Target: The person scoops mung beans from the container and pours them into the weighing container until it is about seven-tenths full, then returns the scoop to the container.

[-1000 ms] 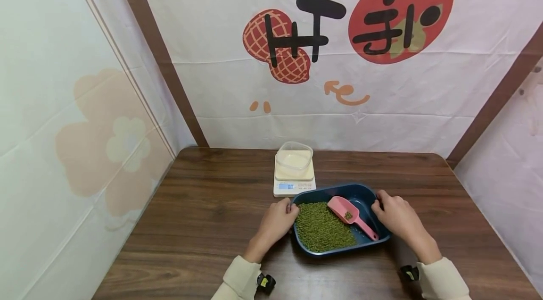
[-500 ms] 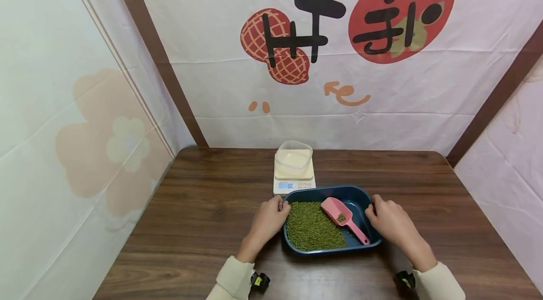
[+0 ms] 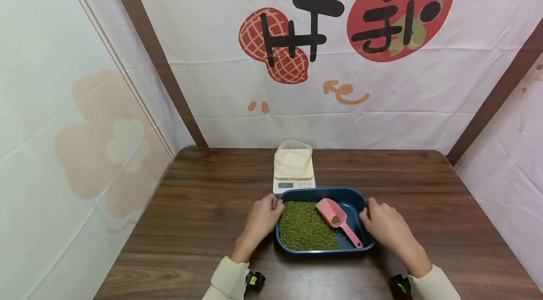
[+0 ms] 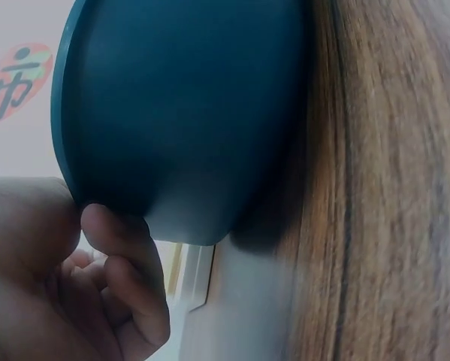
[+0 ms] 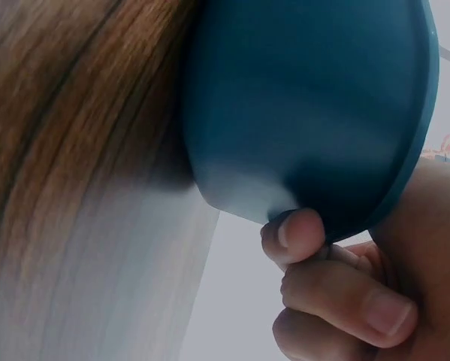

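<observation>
A dark blue tray (image 3: pixel 322 251) with rounded corners sits low over the table, its left part filled with green mung beans (image 3: pixel 306 227). Across its right side lies a pink scoop (image 3: pixel 339 220) with a few beans in its bowl. My left hand (image 3: pixel 259 217) pinches the tray's left rim, fingers curled under it in the left wrist view. At the opposite end my right hand (image 3: pixel 389 225) grips the right rim; the right wrist view shows its curled fingers against the tray's outer wall (image 5: pixel 307 98).
Behind the tray stands a white kitchen scale (image 3: pixel 293 182) bearing a clear plastic container (image 3: pixel 293 154). The tray's back rim comes close to the scale's front. Printed fabric walls (image 3: pixel 212 92) border the brown wooden table (image 3: pixel 203 224) at the back and sides.
Both hands have carried or slid the tray to the left and slightly toward the person, with scoop and beans in it. The scale's lit display has gone dark.
</observation>
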The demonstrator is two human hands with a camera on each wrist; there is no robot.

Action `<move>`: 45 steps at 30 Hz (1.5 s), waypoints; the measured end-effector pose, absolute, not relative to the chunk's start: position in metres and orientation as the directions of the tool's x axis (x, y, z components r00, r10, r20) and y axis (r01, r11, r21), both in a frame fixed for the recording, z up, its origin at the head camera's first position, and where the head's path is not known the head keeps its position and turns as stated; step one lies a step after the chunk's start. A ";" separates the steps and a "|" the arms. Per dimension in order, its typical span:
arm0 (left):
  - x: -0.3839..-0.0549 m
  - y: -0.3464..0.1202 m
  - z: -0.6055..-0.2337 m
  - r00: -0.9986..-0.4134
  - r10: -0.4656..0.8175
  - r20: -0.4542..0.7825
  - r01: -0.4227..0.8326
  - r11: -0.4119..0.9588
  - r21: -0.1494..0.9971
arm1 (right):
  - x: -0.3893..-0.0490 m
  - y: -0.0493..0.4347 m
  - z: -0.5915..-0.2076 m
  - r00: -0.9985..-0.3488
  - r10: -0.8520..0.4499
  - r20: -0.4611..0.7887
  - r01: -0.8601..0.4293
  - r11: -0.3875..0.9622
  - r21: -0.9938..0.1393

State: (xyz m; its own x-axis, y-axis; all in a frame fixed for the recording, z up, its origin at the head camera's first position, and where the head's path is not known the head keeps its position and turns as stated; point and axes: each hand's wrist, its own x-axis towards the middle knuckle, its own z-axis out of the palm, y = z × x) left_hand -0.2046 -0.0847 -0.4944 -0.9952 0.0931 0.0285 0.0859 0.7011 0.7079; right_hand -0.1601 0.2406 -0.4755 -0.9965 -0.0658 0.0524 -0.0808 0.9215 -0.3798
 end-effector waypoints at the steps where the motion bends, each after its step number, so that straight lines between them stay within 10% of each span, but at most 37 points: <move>1: -0.205 -0.085 -0.494 -0.995 0.092 0.025 0.083 0.702 0.707 | -0.160 0.240 -0.475 -0.996 -0.067 0.051 -0.081 0.922 -0.378; 19: -0.210 -0.090 -0.496 -0.990 0.130 0.060 0.135 0.717 0.684 | -0.161 0.237 -0.458 -0.974 -0.104 0.202 -0.163 0.938 -0.306; 31: -0.208 -0.092 -0.495 -0.988 0.132 0.076 0.147 0.694 0.705 | -0.163 0.221 -0.458 -0.840 -0.482 0.249 -0.508 0.860 -0.052; 45: -0.206 -0.091 -0.498 -0.988 0.143 0.063 0.145 0.685 0.714 | -0.158 0.209 -0.473 -0.831 -0.517 0.205 -0.523 0.852 0.027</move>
